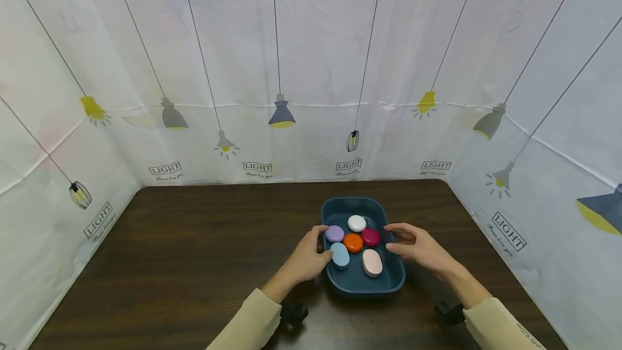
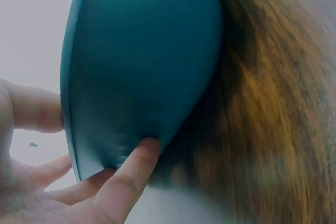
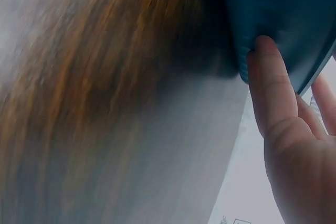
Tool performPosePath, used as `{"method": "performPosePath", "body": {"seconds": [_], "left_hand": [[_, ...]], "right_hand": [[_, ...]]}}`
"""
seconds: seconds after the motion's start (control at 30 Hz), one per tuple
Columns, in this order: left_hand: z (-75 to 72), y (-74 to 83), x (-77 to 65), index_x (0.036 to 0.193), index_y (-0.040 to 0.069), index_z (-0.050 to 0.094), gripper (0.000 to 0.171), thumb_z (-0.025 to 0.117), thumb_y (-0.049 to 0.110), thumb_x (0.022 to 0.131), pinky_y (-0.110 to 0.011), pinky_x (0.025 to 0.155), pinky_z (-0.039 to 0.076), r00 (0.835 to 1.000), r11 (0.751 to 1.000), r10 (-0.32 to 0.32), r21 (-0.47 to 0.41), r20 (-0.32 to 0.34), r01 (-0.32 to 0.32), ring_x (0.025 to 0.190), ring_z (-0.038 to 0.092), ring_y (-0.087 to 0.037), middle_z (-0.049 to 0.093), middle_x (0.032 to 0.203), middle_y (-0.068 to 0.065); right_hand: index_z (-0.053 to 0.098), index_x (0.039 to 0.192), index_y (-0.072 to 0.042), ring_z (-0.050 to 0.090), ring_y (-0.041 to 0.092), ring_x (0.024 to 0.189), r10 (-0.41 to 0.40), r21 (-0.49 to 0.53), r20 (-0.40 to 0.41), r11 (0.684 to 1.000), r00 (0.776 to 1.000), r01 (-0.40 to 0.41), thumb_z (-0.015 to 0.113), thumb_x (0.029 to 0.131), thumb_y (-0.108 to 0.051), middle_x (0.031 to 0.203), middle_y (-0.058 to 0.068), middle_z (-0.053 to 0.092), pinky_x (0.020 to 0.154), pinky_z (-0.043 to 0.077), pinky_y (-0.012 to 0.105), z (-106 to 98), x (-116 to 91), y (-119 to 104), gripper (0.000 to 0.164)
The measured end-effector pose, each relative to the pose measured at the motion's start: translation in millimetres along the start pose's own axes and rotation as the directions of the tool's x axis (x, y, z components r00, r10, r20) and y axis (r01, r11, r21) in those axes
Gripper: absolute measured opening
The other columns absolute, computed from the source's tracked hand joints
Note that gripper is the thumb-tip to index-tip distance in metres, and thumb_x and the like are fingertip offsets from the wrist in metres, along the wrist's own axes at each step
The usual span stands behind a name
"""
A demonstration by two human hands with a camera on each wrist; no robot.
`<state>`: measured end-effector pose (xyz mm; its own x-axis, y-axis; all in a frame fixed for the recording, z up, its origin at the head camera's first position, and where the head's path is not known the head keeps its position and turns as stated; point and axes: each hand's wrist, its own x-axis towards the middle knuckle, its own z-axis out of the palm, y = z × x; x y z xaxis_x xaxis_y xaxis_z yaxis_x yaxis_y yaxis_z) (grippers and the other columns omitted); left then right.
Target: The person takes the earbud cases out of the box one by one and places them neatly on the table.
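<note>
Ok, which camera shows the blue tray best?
The head view, because it shows nearly all of the tray from above, with six pieces inside. The left wrist view shows only part of its outer side, with the left fingers on it. The right wrist view shows just some outer wall, touched by the right fingers.

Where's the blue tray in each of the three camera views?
Head: blue tray is right of centre, lower half.
Left wrist: upper part, mostly left of centre, cut by top edge.
Right wrist: upper right corner, partly cut off.
Shared landmark: brown wood-grain table.
</note>
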<state>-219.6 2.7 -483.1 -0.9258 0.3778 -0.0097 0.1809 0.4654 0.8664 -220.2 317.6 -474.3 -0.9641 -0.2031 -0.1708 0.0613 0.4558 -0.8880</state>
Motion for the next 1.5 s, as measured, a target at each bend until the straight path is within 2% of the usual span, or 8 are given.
{"method": "performPosePath", "body": {"seconds": [0.33,0.6,0.83,1.2,1.5], "left_hand": [[-16.7,-7.7,-7.9,0.149,0.007,0.042,0.055,0.061,0.014,0.098,-0.057,0.101,0.047,1.0,0.999,-0.023,-0.045,-0.002,0.022,0.119,0.057,-0.037,0.046,0.148,-0.021],[-23.7,-15.1,-10.7,0.147,0.007,0.045,0.052,0.063,0.015,0.098,-0.056,0.1,0.048,1.0,0.997,-0.02,-0.071,-0.02,0.019,0.118,0.059,-0.037,0.051,0.144,-0.021],[-31.4,-19.4,-15.1,0.145,0.007,0.047,0.051,0.064,0.014,0.098,-0.056,0.098,0.049,0.999,0.998,-0.025,-0.062,-0.036,0.023,0.117,0.06,-0.037,0.052,0.142,-0.022],[-47.1,-22.9,-24.4,0.146,0.01,0.046,0.05,0.062,0.015,0.099,-0.058,0.1,0.048,0.996,0.996,-0.071,-0.051,-0.052,0.068,0.123,0.059,-0.04,0.049,0.146,-0.021],[-55.4,-27.1,-30.1,0.146,0.01,0.046,0.049,0.061,0.014,0.099,-0.059,0.1,0.048,0.994,0.996,-0.083,-0.032,-0.069,0.081,0.122,0.059,-0.041,0.05,0.145,-0.021]], "right_hand": [[0.051,0.146,-0.007,0.056,0.039,0.125,-0.029,0.058,0.039,0.998,0.999,0.027,0.071,0.097,-0.025,0.153,0.023,0.042,0.093,0.054,0.051,13.9,5.5,-5.6,0.056],[0.051,0.146,-0.007,0.059,0.036,0.121,-0.028,0.063,0.031,0.998,0.999,0.026,0.071,0.096,-0.025,0.152,0.023,0.043,0.093,0.055,0.051,22.7,8.1,-8.1,0.057],[0.052,0.145,-0.008,0.06,0.036,0.121,-0.025,0.073,0.03,0.997,0.999,0.022,0.071,0.096,-0.023,0.151,0.022,0.045,0.093,0.055,0.05,32.4,10.0,-14.3,0.054],[0.052,0.145,-0.006,0.064,0.034,0.117,-0.046,0.086,0.049,0.995,0.998,0.042,0.07,0.097,-0.021,0.15,0.021,0.046,0.091,0.056,0.047,49.5,17.4,-21.3,0.053],[0.055,0.143,-0.011,0.062,0.034,0.117,-0.06,0.082,0.057,0.995,0.997,0.055,0.071,0.097,-0.023,0.15,0.018,0.047,0.091,0.057,0.045,59.5,21.9,-23.9,0.051]]}}
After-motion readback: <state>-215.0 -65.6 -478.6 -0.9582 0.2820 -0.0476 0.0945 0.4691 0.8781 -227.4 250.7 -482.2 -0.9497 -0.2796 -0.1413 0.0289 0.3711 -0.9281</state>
